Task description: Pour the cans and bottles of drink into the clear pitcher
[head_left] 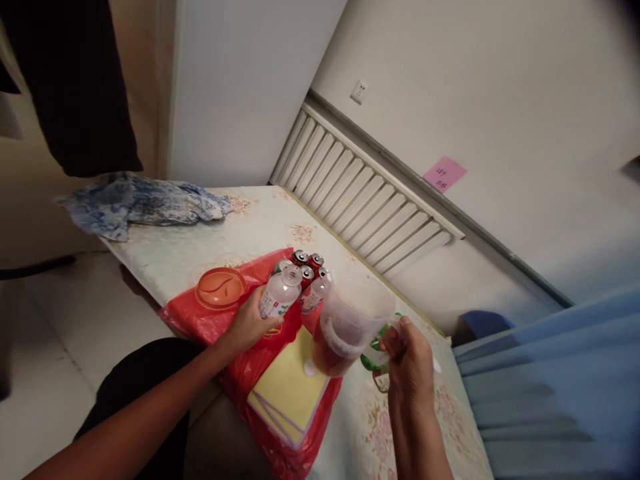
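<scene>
My left hand [251,321] is closed around a clear plastic bottle [280,295] with a white label; its mouth is uncapped. In my right hand [413,350] is the handle of a translucent plastic pitcher [345,327], tilted a little, with brownish liquid in its lower part. Beyond the bottle stand several drink cans [316,260] with red and dark sides. A second clear bottle [316,293] stands between the held bottle and the pitcher. Below the pitcher lie yellow cloths or sheets [290,387] with purple edges. Something green [373,357] is partly hidden behind the pitcher's handle.
A red plastic bag [193,315] lies spread on a flowered tabletop [265,230], with an orange round lid [220,288] on it. A blue-and-white cloth [170,202] lies at the far left. A white radiator [365,187] lines the wall; a blue curtain [550,373] hangs at right.
</scene>
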`<state>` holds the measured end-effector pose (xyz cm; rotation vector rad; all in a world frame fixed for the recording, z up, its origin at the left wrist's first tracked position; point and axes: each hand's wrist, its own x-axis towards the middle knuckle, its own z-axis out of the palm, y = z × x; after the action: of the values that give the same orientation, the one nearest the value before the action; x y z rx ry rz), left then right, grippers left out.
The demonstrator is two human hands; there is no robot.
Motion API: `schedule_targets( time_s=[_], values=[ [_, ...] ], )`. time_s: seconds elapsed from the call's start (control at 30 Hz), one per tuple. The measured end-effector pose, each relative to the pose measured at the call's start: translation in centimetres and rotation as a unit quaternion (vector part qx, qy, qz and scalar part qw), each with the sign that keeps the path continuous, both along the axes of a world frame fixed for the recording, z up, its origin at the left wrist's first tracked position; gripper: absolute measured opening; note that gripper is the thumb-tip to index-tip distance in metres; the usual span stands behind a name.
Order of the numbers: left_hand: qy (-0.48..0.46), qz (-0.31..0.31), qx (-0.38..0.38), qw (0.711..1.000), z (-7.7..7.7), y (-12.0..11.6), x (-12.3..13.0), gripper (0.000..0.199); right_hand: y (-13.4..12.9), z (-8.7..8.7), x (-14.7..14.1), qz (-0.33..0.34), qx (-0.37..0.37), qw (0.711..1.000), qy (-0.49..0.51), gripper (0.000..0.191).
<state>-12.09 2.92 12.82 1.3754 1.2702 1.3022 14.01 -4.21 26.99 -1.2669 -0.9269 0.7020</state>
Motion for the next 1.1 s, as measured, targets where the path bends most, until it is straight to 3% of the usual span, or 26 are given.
schedule_targets(
  time_s=[0.17,0.43,0.63,1.1],
  values=[
    [0.008,-0.09,0.0,0.996,-0.3,2.7,1.7,0.07,-0.9,0.7,1.4,-0.002,-0.016,0.999,-0.045,0.046],
    [-0.004,-0.158,0.008,0.987,-3.9,5.7,2.1,0.072,0.2,0.9,2.4,0.013,-0.033,0.995,-0.092,0.053],
    [-0.004,-0.205,0.005,0.979,-5.2,7.1,1.7,0.068,1.7,1.2,2.8,0.066,-0.072,0.984,-0.147,0.06],
    [0.02,-0.249,0.003,0.968,-3.4,6.7,1.0,0.062,3.6,3.0,2.8,0.09,-0.104,0.965,-0.222,0.06]
  ],
)
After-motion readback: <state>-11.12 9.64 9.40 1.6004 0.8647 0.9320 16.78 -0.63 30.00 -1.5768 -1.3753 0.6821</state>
